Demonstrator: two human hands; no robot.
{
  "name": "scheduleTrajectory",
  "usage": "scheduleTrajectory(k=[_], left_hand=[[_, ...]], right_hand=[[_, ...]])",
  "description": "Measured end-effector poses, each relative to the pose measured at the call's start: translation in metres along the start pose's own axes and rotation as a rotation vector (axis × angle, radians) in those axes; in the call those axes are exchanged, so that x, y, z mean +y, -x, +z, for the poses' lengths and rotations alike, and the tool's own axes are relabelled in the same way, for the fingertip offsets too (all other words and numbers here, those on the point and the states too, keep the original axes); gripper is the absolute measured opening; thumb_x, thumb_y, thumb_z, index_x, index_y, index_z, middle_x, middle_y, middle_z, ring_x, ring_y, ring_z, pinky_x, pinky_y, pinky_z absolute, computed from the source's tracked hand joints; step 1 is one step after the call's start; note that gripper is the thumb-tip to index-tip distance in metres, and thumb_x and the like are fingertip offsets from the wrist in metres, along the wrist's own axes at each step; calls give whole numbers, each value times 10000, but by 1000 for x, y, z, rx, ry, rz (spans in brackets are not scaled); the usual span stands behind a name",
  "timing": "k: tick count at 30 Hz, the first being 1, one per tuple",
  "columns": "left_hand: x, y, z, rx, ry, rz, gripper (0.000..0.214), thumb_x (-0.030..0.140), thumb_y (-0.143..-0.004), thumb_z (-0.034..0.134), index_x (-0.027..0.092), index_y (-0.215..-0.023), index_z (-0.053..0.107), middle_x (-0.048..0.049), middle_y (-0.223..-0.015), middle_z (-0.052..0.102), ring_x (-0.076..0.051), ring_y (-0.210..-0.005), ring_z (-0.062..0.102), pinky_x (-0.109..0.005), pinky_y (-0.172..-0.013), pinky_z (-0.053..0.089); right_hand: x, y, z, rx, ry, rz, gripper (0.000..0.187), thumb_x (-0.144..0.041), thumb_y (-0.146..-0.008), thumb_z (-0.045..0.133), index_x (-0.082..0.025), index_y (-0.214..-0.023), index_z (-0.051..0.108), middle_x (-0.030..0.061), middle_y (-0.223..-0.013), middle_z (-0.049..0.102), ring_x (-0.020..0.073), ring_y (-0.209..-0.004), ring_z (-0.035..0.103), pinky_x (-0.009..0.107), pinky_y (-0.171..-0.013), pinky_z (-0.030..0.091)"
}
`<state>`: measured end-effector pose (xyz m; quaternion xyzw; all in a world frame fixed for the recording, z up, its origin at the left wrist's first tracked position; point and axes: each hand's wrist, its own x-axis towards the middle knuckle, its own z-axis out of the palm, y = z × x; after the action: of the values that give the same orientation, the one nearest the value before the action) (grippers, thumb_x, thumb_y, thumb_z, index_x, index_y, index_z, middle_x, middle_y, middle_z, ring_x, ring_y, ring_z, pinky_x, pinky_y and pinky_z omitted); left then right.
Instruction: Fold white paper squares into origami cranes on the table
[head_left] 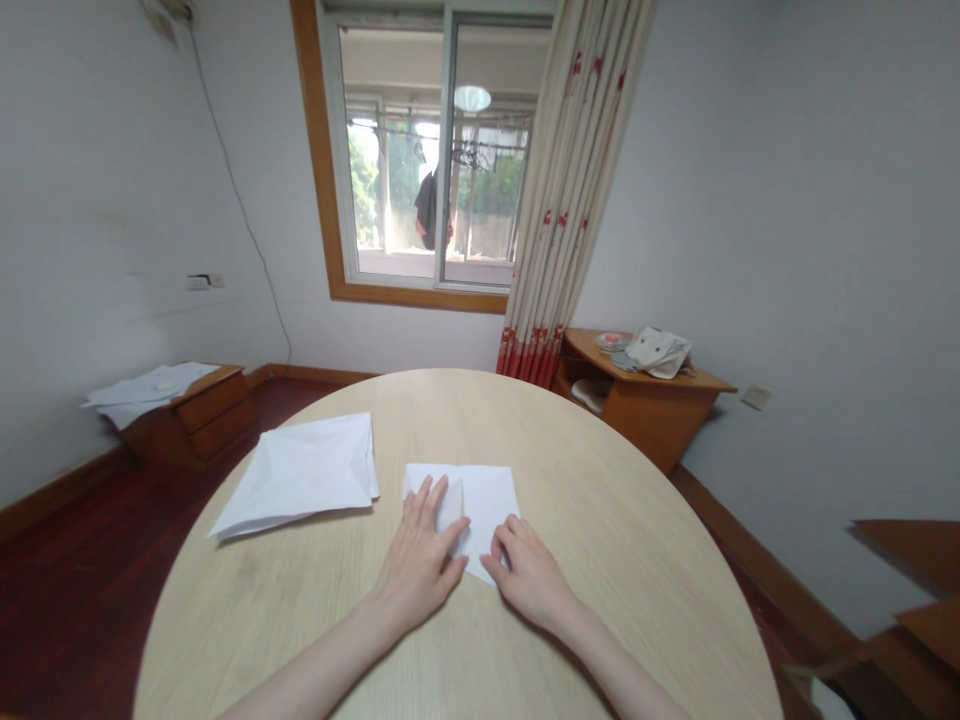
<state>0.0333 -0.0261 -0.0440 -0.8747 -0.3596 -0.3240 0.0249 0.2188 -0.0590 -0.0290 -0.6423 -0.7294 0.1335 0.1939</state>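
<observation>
A small sheet of white paper [489, 492] lies on the round table in front of me, with a flap folded over on its left side. My left hand [424, 548] rests flat across that flap, fingers spread, covering part of the fold. At the sheet's lower right edge, my right hand [531, 568] has its fingers curled with thumb and forefinger closed on the paper. Left of my hands is a stack of larger white paper sheets [307, 472], untouched.
The round wooden table [600, 620] has its rim curving away at the back. Behind it hangs a patterned curtain [566, 190] beside a window. A corner cabinet [652, 410] with a cloth bag [660, 352] stands right, a low drawer cabinet [221, 410] left.
</observation>
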Motion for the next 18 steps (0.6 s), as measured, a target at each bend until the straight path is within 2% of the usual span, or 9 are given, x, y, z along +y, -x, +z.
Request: scheduleTrajectory(k=[10, 18], left_hand=[[-2, -1, 1, -69, 27, -19, 461, 103, -800, 577, 230, -1242, 543, -124, -1538, 190, -383, -1426, 100, -639, -1092, 213], [-4, -1, 1, -98, 40, -17, 525, 82, -778, 587, 247, -1274, 533, -99, -1561, 136, -383, -1430, 68, -637, -1096, 199]], right_hand=[[3, -5, -1, -20, -67, 3, 142, -161, -869, 529, -188, -732, 555, 47, -889, 578, 193, -911, 542, 275, -798, 395], [4, -4, 0, -23, -57, -18, 138, -180, -881, 523, -187, -745, 544, 46, -897, 579, 193, -908, 537, 277, -794, 384]])
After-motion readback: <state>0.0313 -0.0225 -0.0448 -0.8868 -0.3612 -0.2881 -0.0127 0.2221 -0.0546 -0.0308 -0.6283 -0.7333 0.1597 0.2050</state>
